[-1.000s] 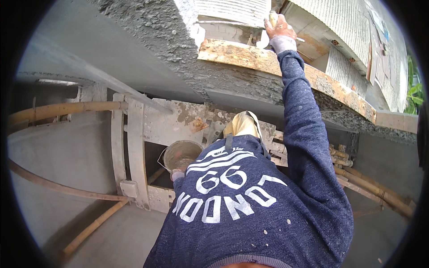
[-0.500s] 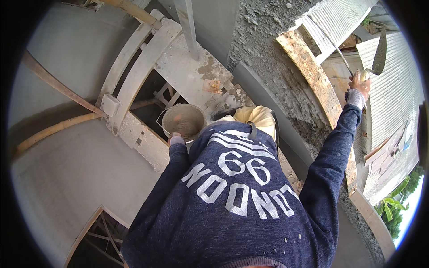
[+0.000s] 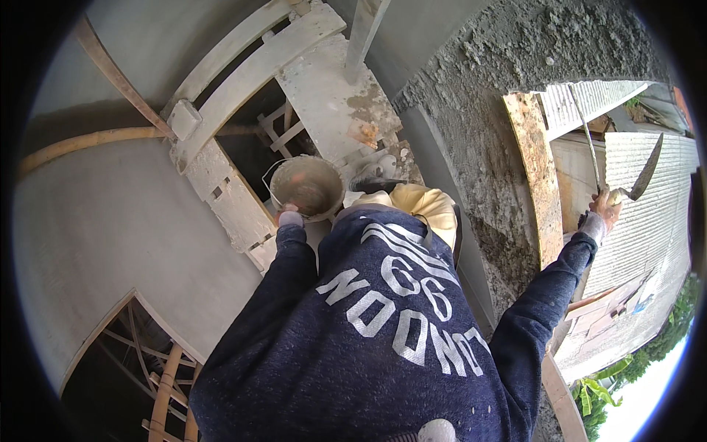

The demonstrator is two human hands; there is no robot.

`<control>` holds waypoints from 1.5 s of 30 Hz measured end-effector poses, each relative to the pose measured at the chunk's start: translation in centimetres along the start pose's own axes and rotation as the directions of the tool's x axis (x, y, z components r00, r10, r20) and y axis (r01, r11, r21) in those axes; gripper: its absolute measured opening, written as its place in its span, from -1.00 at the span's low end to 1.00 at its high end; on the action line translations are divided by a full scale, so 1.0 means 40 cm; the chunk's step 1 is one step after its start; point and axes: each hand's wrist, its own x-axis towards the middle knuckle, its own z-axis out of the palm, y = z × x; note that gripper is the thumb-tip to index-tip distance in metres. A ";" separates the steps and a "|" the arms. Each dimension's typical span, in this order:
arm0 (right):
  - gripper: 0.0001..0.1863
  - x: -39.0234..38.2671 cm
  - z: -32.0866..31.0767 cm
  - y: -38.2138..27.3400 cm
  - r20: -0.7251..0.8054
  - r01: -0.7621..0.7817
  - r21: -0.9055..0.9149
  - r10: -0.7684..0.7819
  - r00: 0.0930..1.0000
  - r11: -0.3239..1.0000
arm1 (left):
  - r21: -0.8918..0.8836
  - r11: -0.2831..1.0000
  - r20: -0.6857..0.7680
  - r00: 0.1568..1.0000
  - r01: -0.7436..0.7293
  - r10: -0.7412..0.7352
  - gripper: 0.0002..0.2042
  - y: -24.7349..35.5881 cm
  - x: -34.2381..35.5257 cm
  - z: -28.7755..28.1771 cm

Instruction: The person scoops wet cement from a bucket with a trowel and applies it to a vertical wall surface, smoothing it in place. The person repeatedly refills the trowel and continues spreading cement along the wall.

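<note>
My left hand [image 3: 289, 214] is closed on the near rim of a round, mortar-smeared bucket [image 3: 309, 188] with a thin wire handle. Some grey wet material shows inside it. Stretched far out to the right, my right hand [image 3: 605, 208] grips a trowel by its handle. The trowel's pointed metal blade [image 3: 648, 168] stands up and away from the fist. A thin rod [image 3: 587, 136] runs up from beside that hand; whether I hold it too, I cannot tell. Between the bucket and the rough wall, pale yellow fabric [image 3: 423, 210] bulges out beyond my sweatshirt.
Rough grey plaster [image 3: 479, 140] covers the wall on the right, edged by a stained board [image 3: 535, 177]. Outside lies a corrugated roof [image 3: 633, 243]. Mortar-caked planks [image 3: 324, 96] lie ahead, with a dark gap beside them. Bamboo poles [image 3: 166, 390] show at lower left.
The whole view has swung, so the wall and roof sit lower at right. My right hand and trowel appear lower in the picture. My left hand stays on the bucket rim.
</note>
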 end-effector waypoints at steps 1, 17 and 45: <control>-0.42 -0.019 -0.006 -0.016 0.005 0.012 -0.012 -0.012 1.000 1.000 | -0.007 1.000 -0.023 1.000 -0.004 0.004 -0.88 -0.022 0.009 -0.013; -0.32 0.049 0.049 0.082 -0.232 0.138 -0.091 -0.156 0.960 0.986 | -0.118 0.990 -0.205 0.974 0.072 -0.095 -0.73 -0.245 0.032 0.017; -0.24 -0.009 0.028 -0.007 -0.166 -0.006 -0.165 -0.022 0.986 0.986 | 0.073 0.993 -0.361 0.930 0.097 -0.064 -0.51 -0.056 -0.164 0.132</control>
